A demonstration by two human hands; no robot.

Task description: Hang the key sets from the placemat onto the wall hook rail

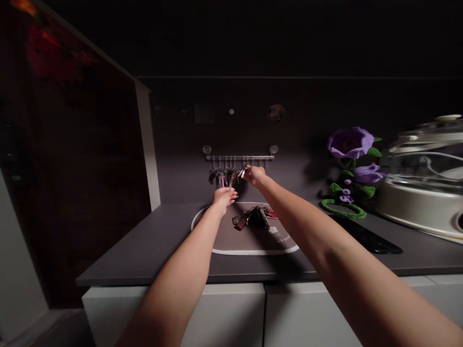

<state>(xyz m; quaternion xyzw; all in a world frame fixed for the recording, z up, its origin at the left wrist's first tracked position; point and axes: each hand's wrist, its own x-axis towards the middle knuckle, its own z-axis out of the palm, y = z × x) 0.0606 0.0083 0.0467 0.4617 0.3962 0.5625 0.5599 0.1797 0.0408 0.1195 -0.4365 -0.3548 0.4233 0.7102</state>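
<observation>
A clear hook rail (240, 157) is fixed to the dark back wall, with several keys (219, 176) hanging from its left and middle hooks. My right hand (254, 175) is raised at the rail, its fingers pinched on a small bunch of silver keys (242, 172). Lower and to the left, my left hand (224, 196) is just under the hanging keys, palm turned partly up, fingers bent; whether it touches a key is unclear. Below both hands a pile of keys (257, 217) with dark and red fobs lies on a brown mat (224, 241) with a white edge.
On the right of the dark counter (144, 250) stand purple crocheted flowers (350, 143) with a green ring base, beside a black phone-like slab (372, 238). A large cream appliance (415, 197) with a clear lid is at the far right. White cabinets are below.
</observation>
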